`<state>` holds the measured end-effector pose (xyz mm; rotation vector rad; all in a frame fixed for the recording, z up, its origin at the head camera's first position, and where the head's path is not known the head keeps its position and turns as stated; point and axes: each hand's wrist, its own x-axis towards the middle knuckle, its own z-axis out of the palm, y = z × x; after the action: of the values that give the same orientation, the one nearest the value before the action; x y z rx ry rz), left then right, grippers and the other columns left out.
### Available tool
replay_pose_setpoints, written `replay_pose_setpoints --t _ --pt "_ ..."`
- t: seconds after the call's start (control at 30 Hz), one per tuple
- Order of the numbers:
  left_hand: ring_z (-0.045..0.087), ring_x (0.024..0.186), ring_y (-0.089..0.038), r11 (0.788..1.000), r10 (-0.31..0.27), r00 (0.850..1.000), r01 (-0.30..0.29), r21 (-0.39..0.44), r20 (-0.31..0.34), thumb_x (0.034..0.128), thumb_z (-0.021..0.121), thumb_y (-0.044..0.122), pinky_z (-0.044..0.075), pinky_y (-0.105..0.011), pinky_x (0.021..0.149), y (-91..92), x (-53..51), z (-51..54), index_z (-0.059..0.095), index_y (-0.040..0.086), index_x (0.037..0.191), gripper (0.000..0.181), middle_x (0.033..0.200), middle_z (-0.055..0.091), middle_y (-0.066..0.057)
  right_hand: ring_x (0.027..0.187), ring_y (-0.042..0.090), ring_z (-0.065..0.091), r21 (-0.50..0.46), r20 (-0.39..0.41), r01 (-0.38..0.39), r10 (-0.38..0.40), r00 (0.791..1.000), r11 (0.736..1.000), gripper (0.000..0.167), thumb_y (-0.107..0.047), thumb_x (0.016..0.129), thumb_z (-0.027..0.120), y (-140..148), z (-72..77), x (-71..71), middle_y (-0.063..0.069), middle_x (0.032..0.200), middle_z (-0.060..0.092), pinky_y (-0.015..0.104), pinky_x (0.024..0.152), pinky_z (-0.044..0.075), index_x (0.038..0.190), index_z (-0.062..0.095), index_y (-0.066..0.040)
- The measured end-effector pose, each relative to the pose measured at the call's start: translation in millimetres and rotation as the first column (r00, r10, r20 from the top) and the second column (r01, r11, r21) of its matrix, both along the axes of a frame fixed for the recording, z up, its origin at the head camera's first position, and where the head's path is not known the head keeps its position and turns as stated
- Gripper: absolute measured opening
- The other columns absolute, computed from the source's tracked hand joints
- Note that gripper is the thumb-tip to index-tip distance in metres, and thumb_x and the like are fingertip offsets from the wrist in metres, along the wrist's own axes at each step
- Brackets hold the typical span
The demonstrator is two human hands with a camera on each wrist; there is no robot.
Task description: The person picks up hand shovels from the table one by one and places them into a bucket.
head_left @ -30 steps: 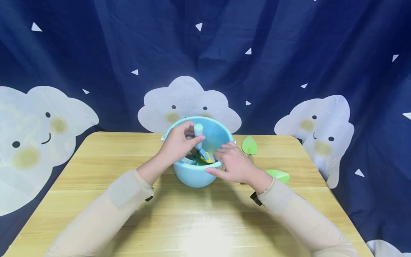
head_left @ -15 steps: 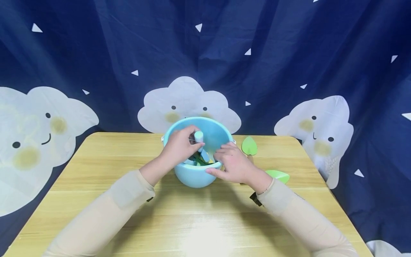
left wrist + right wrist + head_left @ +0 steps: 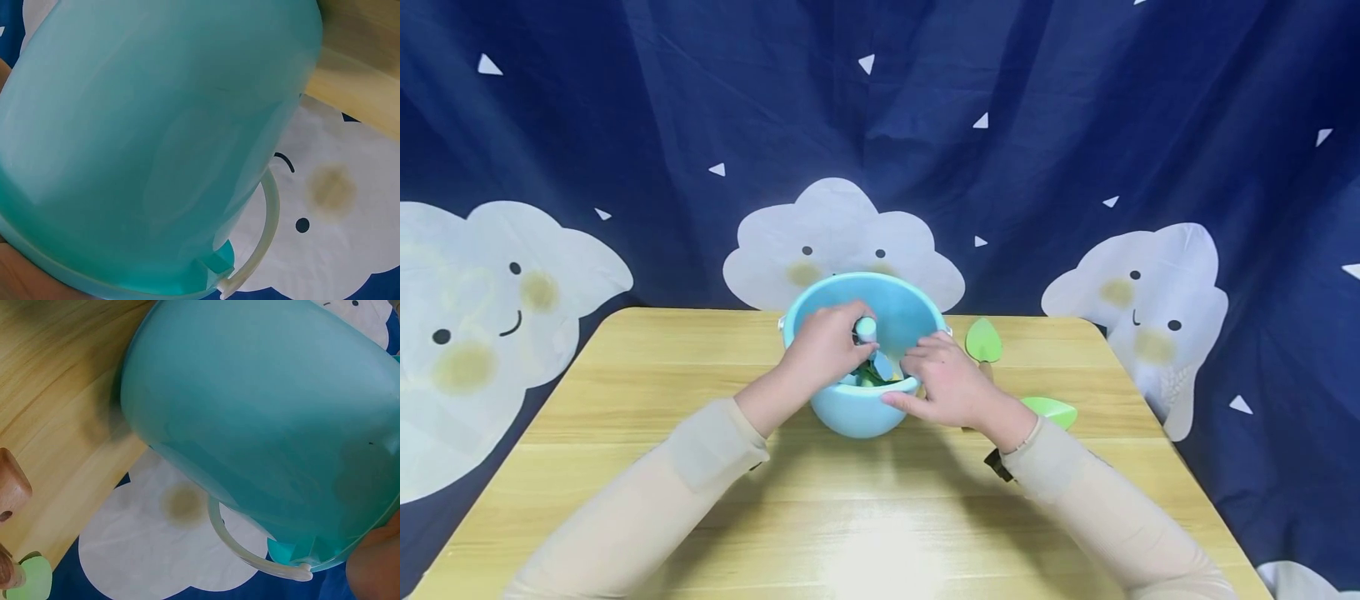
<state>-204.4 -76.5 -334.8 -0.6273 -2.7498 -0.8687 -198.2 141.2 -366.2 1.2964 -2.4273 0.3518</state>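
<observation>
From where I stand, the blue bucket (image 3: 859, 418) sits toward the far edge of the wooden table (image 3: 865, 500), around its middle. The left hand (image 3: 823, 346) reaches down inside, fingers and thumb pinching the toy tool (image 3: 867, 330) by its pale handle, round end up, blue part sloping down to the right. Something dark green (image 3: 887, 381) lies beneath; I can't tell what. The right hand (image 3: 949, 377) grips the bucket's near-right rim, fingers over the edge and thumb along the outside.

The tool looks like stiff plastic, probably light and hard to break; its smooth, rounded handle could twist in a loose pinch, so I'd hold it just below the end. The bucket seems thin-walled and light, a little slick on its curved side; the rim is the surer hold, or the swinging loop (image 3: 265, 565). Right of it lie two green leaf-shaped pieces, one farther back (image 3: 983, 340), one nearer (image 3: 1051, 411).
</observation>
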Motion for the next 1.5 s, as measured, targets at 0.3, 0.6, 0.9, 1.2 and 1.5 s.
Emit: replay_pose_setpoints --t 0.3,0.6,0.9,1.2,1.5 --pt "0.062 0.080 -0.019 0.995 -0.048 0.998 0.051 -0.084 0.030 0.0894 0.075 0.013 0.053 -0.036 0.075 3.4 -0.6 -0.9 0.066 0.006 0.112 0.026 0.095 0.070 -0.004 0.063 0.012 0.034 -0.013 0.007 -0.005 0.005 1.000 1.000 0.068 -0.073 0.097 0.027 1 -1.4 -0.2 -0.009 0.061 0.035 0.034 0.073 0.033 0.064 0.045 -0.016" --pt "0.060 0.071 -0.016 0.983 -0.102 0.992 0.112 -0.145 0.075 0.0881 0.075 0.016 0.051 -0.032 0.070 5.2 -4.2 -1.0 0.069 0.008 0.104 0.018 0.087 0.068 0.001 0.064 0.012 0.036 -0.016 0.008 -0.006 0.006 1.000 1.000 0.065 -0.073 0.097 0.027 1 -2.7 -0.5 -0.010 0.062 0.036 0.034 0.075 0.034 0.066 0.043 -0.018" --pt "0.058 0.069 -0.015 0.970 -0.139 0.981 0.163 -0.179 0.138 0.0891 0.074 0.018 0.049 -0.031 0.070 5.3 -7.4 -0.4 0.070 0.010 0.104 0.017 0.087 0.066 0.003 0.065 0.012 0.036 -0.011 0.016 -0.012 0.012 1.000 1.000 0.066 -0.073 0.097 0.027 1 -2.0 -0.8 -0.010 0.062 0.036 0.034 0.076 0.034 0.065 0.044 -0.018" --pt "0.056 0.066 -0.013 0.959 -0.174 0.971 0.204 -0.195 0.163 0.0872 0.073 0.022 0.046 -0.029 0.063 3.1 -6.6 3.0 0.070 0.013 0.100 0.016 0.083 0.064 0.005 0.062 0.012 0.032 -0.022 -0.002 -0.027 0.027 1.000 0.999 0.067 -0.071 0.098 0.030 1 -2.0 -1.4 -0.009 0.061 0.033 0.034 0.074 0.033 0.064 0.043 -0.015" --pt "0.057 0.071 -0.011 0.949 -0.264 0.955 0.282 -0.143 0.133 0.0836 0.069 0.026 0.048 -0.028 0.065 0.1 -10.8 -1.7 0.072 0.016 0.091 0.013 0.077 0.064 0.011 0.062 0.013 0.033 -0.023 -0.004 -0.018 0.018 1.000 1.000 0.068 -0.072 0.098 0.027 0 -2.7 -1.3 -0.009 0.060 0.034 0.033 0.074 0.032 0.064 0.045 -0.015"
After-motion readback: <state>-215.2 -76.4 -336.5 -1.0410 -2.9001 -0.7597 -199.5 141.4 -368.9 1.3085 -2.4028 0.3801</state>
